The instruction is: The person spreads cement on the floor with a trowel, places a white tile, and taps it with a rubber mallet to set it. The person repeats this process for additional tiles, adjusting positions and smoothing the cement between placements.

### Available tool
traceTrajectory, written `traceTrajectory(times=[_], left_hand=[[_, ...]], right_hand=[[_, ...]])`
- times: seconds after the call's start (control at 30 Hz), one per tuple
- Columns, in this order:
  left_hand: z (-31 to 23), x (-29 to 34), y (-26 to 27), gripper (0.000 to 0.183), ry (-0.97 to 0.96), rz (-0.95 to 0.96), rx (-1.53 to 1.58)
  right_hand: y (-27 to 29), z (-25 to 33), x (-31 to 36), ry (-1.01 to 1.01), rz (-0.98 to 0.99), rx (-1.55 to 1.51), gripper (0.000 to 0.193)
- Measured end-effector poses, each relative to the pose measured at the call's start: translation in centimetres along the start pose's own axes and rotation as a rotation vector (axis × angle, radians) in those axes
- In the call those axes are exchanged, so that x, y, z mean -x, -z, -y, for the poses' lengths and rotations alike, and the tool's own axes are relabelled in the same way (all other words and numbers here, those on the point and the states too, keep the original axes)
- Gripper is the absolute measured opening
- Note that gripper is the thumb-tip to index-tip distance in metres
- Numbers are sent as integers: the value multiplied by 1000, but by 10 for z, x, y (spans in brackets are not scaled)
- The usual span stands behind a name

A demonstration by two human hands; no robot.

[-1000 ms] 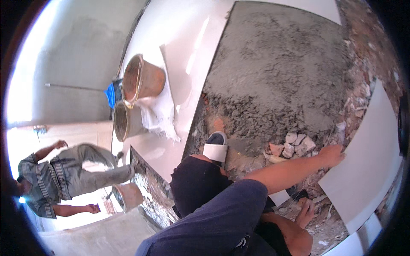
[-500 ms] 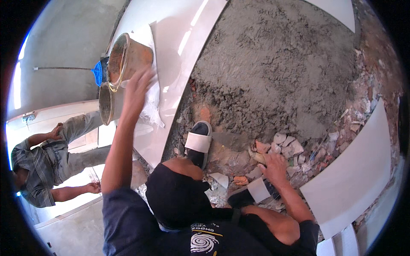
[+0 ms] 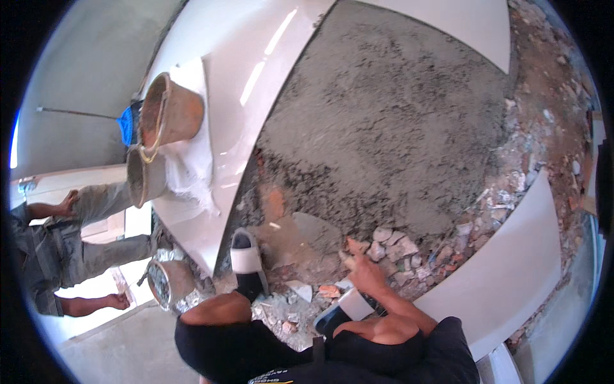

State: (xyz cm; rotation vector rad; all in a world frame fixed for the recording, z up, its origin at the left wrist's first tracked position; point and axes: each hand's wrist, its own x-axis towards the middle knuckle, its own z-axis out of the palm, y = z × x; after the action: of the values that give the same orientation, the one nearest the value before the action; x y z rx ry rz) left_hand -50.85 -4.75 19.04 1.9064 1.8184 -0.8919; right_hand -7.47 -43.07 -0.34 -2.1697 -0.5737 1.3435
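My right hand is closed round the pale handle of a trowel, beside my right foot. The trowel's grey blade points away to the left, over the near edge of a wet grey mortar bed. Beyond my fingers lies a heap of broken rubble. My left hand is out of view. I crouch with both sandalled feet on the rubble-strewn ground.
Large pale tiles border the mortar on the left; another tile leans at the right. Two buckets stand by a white sack. A third bucket sits nearer. Another person is at the far left.
My left arm, raised toward the buckets before, has dropped out of view. The view has shifted, and more ground shows between my feet. My right hand stays on the trowel.
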Motion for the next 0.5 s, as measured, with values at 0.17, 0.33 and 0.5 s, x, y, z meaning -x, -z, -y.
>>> traceTrajectory(times=[0.17,0.33,0.5], left_hand=[[0,-18,3,35,-59,-25,47],[16,-53,-13,36,-120,-16,123],[36,-87,-45,36,-199,15,210]], right_hand=[[2,0,1,69,-81,-65,58],[-10,7,20,55,-206,-28,45],[-11,19,43,-37,-287,-78,48]])
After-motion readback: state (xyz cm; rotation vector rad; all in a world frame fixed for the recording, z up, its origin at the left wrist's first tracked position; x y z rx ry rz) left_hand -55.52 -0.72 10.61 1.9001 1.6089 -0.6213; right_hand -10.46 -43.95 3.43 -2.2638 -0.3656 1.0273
